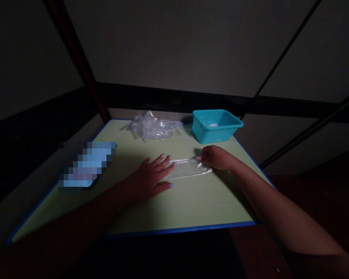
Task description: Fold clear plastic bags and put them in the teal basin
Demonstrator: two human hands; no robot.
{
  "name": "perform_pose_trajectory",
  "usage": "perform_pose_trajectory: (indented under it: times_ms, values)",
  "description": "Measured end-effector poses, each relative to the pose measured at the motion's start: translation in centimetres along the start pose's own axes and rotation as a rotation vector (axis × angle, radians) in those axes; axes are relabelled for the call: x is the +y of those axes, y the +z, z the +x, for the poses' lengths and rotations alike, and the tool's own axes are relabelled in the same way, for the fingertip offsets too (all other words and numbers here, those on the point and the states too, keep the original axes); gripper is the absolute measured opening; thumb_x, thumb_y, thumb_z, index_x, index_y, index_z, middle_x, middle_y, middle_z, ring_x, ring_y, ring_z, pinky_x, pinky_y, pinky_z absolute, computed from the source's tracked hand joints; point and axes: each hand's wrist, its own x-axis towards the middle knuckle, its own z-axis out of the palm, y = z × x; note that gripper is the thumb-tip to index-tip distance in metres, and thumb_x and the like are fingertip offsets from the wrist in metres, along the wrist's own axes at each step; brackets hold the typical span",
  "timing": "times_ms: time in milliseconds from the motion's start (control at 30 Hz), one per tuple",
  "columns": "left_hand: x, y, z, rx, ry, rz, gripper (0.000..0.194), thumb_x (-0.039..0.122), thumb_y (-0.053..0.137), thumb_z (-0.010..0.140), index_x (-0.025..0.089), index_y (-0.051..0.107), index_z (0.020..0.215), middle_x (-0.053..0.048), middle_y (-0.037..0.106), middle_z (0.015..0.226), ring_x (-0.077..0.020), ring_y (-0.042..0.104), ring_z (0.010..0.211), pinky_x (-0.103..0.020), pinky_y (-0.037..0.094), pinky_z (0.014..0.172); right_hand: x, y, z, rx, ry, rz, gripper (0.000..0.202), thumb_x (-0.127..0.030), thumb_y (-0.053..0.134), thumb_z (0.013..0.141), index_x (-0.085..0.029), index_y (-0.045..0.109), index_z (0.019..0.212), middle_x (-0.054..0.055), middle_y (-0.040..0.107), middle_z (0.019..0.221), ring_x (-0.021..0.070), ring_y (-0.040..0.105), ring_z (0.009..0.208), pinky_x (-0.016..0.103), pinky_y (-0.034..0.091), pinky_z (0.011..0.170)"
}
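A clear plastic bag (189,169) lies flattened in a narrow strip across the middle of the table. My left hand (151,176) rests palm down on its left part, fingers spread. At the other end, my right hand (216,157) is closed, with thumb and fingers pinching the plastic. Some of the bag is hidden beneath the left hand and behind the right one.
A pile of crumpled clear plastic bags (154,127) lies at the table's back. Right of it stands a turquoise basket (216,133) with something pale inside. A blurred-out phone-like object (88,164) is at the left edge. The pale table (192,209) has blue edging.
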Motion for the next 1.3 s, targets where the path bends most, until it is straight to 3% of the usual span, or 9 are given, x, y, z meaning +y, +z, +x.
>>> perform_pose_trajectory:
  times_ms: [167, 367, 700, 867, 1067, 1300]
  values:
    - [0.0, 0.0, 0.0, -0.006, 0.007, -0.013, 0.064, 0.057, 0.027, 0.096, 0.025, 0.018, 0.15, -0.008, 0.014, 0.157, -0.0338, 0.015, 0.144, -0.059, 0.024, 0.107, -0.2, 0.6, 0.2, 0.037, 0.042, -0.003, 0.03, -0.04, 0.055, 0.088, -0.015, 0.066, 0.075, 0.006, 0.065, 0.066, 0.0136, 0.049, 0.055, 0.026, 0.027, 0.05]
    - [0.1, -0.4, 0.0, 0.008, 0.018, -0.025, 0.064, 0.057, 0.028, 0.096, 0.024, 0.018, 0.15, -0.01, 0.012, 0.157, -0.0331, 0.014, 0.144, -0.06, 0.022, 0.107, -0.4, 1.0, 0.2, 0.107, 0.062, -0.01, 0.023, -0.032, 0.057, 0.086, -0.014, 0.067, 0.075, 0.011, 0.068, 0.073, 0.0164, 0.053, 0.059, 0.028, 0.025, 0.051]
    - [0.2, -0.6, -0.1, -0.078, 0.061, -0.128, 0.064, 0.059, 0.031, 0.094, 0.029, 0.018, 0.15, -0.007, 0.01, 0.157, -0.0302, 0.011, 0.145, -0.059, 0.015, 0.11, 0.6, 1.9, 1.0, 0.24, 0.099, 0.083, 0.022, -0.033, 0.055, 0.09, -0.015, 0.064, 0.081, 0.007, 0.066, 0.069, 0.0162, 0.055, 0.056, 0.025, 0.026, 0.051]
    - [0.0, -1.1, -0.1, -0.037, 0.045, -0.121, 0.067, 0.059, 0.032, 0.094, 0.027, 0.017, 0.15, -0.008, 0.009, 0.157, -0.0282, 0.011, 0.145, -0.056, 0.016, 0.111, 0.8, 2.2, 1.3, 0.255, 0.092, 0.079, 0.024, -0.031, 0.053, 0.092, -0.016, 0.061, 0.074, 0.007, 0.065, 0.069, 0.0164, 0.057, 0.06, 0.026, 0.027, 0.053]
    - [-1.2, -1.6, 0.1, 0.064, 0.016, -0.121, 0.067, 0.057, 0.029, 0.095, 0.023, 0.015, 0.151, -0.01, 0.011, 0.157, -0.0248, 0.015, 0.145, -0.049, 0.02, 0.112, -0.1, 2.4, 1.3, 0.294, 0.151, 0.004, 0.025, -0.032, 0.044, 0.096, -0.016, 0.061, 0.086, 0.009, 0.068, 0.079, 0.0177, 0.058, 0.067, 0.027, 0.026, 0.054]
    - [-0.6, -0.9, 0.0, -0.012, -0.016, -0.141, 0.069, 0.057, 0.029, 0.095, 0.019, 0.016, 0.151, -0.011, 0.014, 0.156, -0.023, 0.014, 0.145, -0.051, 0.015, 0.114, -0.4, 2.5, 1.6, 0.292, 0.22, -0.062, 0.029, -0.037, 0.043, 0.096, -0.016, 0.063, 0.094, 0.01, 0.07, 0.082, 0.0179, 0.06, 0.067, 0.026, 0.027, 0.054]
